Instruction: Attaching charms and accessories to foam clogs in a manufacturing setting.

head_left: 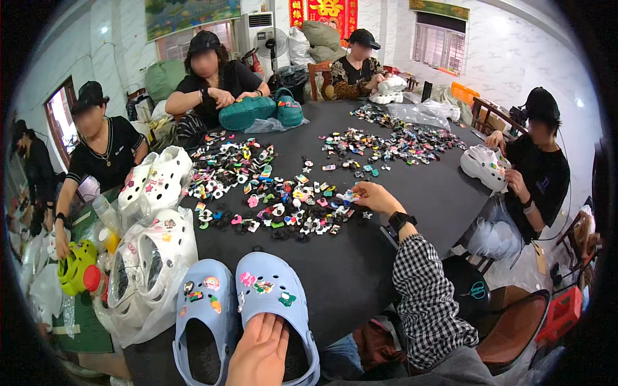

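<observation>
Your right hand (372,195) reaches into the heap of small shoe charms (270,193) on the black table (347,270), fingers pinched narrow on one charm, while your left hand (261,350) lies flat in the right-hand one of two pale blue clogs (244,309) at the near edge; keep that clog pinned steady. Clear plastic bags (151,270) of white clogs bulge at left; a red-and-gold banner (325,13) hangs on the far wall.

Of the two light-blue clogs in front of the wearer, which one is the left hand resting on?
The right-hand light-blue clog: the left hand lies over its foot opening. The other light-blue clog, beside it on the left, is untouched, its opening uncovered.
</observation>
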### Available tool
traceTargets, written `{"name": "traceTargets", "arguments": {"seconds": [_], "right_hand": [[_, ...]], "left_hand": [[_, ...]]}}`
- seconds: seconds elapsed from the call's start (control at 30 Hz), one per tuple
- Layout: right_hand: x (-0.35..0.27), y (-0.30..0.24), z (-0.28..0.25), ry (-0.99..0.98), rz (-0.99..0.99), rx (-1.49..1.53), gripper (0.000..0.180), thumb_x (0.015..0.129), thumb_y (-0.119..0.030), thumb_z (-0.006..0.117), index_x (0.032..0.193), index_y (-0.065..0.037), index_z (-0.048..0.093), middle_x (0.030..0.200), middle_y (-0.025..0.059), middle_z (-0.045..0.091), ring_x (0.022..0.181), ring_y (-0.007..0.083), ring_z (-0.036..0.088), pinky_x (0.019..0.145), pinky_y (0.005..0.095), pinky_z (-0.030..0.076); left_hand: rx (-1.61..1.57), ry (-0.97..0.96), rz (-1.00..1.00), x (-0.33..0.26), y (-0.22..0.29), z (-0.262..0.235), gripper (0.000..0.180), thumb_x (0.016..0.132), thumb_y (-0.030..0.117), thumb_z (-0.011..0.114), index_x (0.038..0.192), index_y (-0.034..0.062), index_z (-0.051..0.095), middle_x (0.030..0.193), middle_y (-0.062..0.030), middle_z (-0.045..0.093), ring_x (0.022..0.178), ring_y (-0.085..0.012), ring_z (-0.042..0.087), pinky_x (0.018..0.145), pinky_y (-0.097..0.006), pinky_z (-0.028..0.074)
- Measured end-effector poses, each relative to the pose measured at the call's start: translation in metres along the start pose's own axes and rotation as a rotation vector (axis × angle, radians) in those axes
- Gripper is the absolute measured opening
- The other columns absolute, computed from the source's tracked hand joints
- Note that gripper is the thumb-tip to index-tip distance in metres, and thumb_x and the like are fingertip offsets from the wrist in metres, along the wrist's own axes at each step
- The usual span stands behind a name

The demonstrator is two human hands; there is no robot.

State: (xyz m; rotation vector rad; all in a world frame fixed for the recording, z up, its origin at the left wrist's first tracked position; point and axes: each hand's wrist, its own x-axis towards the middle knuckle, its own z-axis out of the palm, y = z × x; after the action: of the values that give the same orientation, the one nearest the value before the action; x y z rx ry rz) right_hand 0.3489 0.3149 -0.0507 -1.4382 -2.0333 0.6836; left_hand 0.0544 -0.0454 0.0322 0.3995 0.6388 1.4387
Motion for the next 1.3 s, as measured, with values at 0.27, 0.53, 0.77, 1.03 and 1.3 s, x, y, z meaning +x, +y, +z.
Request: {"name": "traceTargets", "arguments": {"seconds": [0.27, 0.53, 0.77, 1.03, 1.3], "right_hand": [[-0.005, -0.015, 0.001, 0.025, -0.036, 0.103, 0.028, 0.079, 0.001, 0.065, 0.106, -0.001, 0.063, 0.094, 0.0086, 0.068, 0.087, 0.0181, 0.065, 0.079, 0.0308, 0.052], [0.000, -0.007, 0.003, 0.098, -0.046, 0.235, 0.026, 0.081, 0.002, 0.063, 0.106, -0.003, 0.064, 0.097, 0.0072, 0.067, 0.090, 0.0174, 0.063, 0.083, 0.0307, 0.049], [0.004, -0.005, 0.001, 0.130, -0.003, 0.271, 0.020, 0.084, -0.006, 0.065, 0.104, -0.003, 0.065, 0.098, 0.0066, 0.068, 0.090, 0.0154, 0.064, 0.081, 0.0297, 0.050], [0.001, -0.005, 0.003, 0.173, 0.091, 0.433, 0.026, 0.085, -0.008, 0.065, 0.111, -0.004, 0.065, 0.102, 0.0089, 0.068, 0.096, 0.0186, 0.065, 0.084, 0.0328, 0.052], [-0.009, -0.042, -0.002, 0.268, -0.120, 0.040, 0.026, 0.082, -0.005, 0.062, 0.107, -0.004, 0.066, 0.101, 0.0130, 0.069, 0.094, 0.0253, 0.066, 0.083, 0.0352, 0.052]], "left_hand": [[-0.285, -0.197, -0.045, 0.025, -0.026, -0.044, 0.032, 0.088, 0.002, 0.049, 0.120, 0.0047, 0.047, 0.113, -0.0050, 0.047, 0.110, -0.0174, 0.043, 0.102, -0.034, 0.029], [-0.198, -0.063, -0.002, -0.020, -0.024, -0.023, 0.071, 0.083, 0.011, 0.058, 0.144, 0.0039, 0.023, 0.145, -0.0128, 0.029, 0.137, -0.0308, 0.021, 0.111, -0.043, 0.017], [-0.268, -0.058, 0.006, -0.035, -0.023, -0.025, 0.079, 0.081, 0.010, 0.060, 0.147, 0.0035, 0.018, 0.149, -0.0139, 0.022, 0.140, -0.0324, 0.016, 0.114, -0.045, 0.013], [0.286, -0.080, 0.009, -0.014, -0.040, -0.048, 0.049, 0.087, 0.008, 0.053, 0.133, 0.0039, 0.037, 0.148, -0.0118, 0.027, 0.137, -0.0273, 0.022, 0.112, -0.043, 0.015], [-0.412, -0.080, 0.015, -0.005, -0.038, -0.028, 0.018, 0.089, 0.007, 0.051, 0.107, 0.0099, 0.052, 0.117, -0.0042, 0.050, 0.118, -0.0195, 0.042, 0.104, -0.038, 0.027]]}}
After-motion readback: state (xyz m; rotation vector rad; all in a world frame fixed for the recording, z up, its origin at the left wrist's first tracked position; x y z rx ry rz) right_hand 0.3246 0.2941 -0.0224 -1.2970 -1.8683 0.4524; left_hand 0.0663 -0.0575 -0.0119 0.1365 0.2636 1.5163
